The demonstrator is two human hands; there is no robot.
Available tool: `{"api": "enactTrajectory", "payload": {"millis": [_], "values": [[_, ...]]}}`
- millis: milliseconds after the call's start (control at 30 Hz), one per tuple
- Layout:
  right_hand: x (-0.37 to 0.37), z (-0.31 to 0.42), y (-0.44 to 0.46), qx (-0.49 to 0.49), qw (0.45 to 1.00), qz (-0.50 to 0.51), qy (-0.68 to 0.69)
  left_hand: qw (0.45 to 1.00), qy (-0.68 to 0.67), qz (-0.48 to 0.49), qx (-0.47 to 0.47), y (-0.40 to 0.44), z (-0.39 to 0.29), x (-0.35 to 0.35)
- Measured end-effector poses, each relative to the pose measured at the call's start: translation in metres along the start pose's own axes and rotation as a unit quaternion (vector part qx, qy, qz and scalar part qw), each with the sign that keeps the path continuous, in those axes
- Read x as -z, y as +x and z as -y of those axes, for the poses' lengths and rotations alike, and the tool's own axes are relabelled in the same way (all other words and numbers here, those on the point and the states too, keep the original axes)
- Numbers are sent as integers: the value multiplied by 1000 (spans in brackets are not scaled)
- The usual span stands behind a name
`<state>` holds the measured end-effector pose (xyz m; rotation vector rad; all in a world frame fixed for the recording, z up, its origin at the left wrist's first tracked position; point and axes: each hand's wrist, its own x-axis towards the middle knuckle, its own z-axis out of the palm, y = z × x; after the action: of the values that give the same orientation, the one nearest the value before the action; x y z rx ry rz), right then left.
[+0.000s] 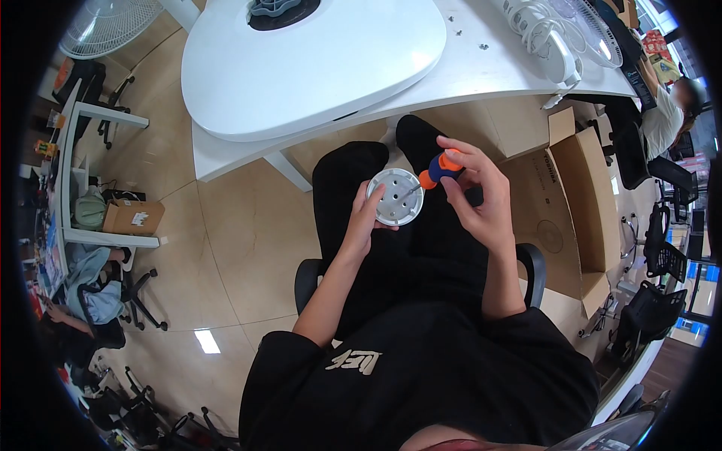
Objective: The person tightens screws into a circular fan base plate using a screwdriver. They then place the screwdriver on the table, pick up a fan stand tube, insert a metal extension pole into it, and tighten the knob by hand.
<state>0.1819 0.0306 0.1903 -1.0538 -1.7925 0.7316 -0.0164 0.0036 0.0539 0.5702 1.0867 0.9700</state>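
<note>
At far left, one white fan grille (111,26) stands above the floor, and one small cardboard carton (134,218) sits lower down. A large, smooth white base (316,90) covers the left of the white bench (492,75). Below it, over the person's lap, the left hand (364,218) grips one round white disc (392,212), thumb over its edge, the other fingers mostly hidden beneath. One orange-and-blue screwdriver (444,167) slants down to the disc's face; the tip's exact seat is too small to tell. Three tiny metal pieces (483,46) lie on the bench. The right hand (477,188) curls partly open fingers and thumb around the screwdriver's handle. Rightmost, one large open cardboard box (600,203) stands beside the chair.
</note>
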Motion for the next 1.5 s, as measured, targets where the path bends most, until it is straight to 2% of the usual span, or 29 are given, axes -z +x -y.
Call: {"api": "enactTrajectory", "payload": {"millis": [100,200,367,433,600,700,800,900,1000,1100,1200,1400,1500], "values": [[1,-2,1,-3,1000,8,-11,1000,6,-6,5,0,0,0],[-12,-6,-4,-17,997,-50,57,1000,3,0,2,2,3,1],[-16,-6,-3,22,997,-32,-70,1000,-15,-1,-8,3,5,1],[-14,-1,0,19,997,-20,-70,1000,-12,-1,-10,4,7,2],[-3,5,4,1,1000,14,25,1000,-4,-5,-1,3,4,1],[0,4,1,-59,997,32,43,1000,4,-2,8,2,2,1],[-5,-1,-2,-45,998,-3,40,1000,0,3,4,2,3,1],[-8,-2,-1,23,998,0,-61,1000,1,2,1,1,2,0],[-12,-4,-4,27,993,3,-113,1000,0,3,7,2,4,2],[-8,7,0,-30,996,29,-80,1000,-3,6,7,2,4,2],[-1,11,4,-2,998,39,-53,1000,-3,5,4,2,4,2],[7,15,3,-76,993,67,-62,1000,-2,1,8,2,3,1],[-2,7,1,-27,996,31,-74,1000,-1,2,7,3,5,2]]}}
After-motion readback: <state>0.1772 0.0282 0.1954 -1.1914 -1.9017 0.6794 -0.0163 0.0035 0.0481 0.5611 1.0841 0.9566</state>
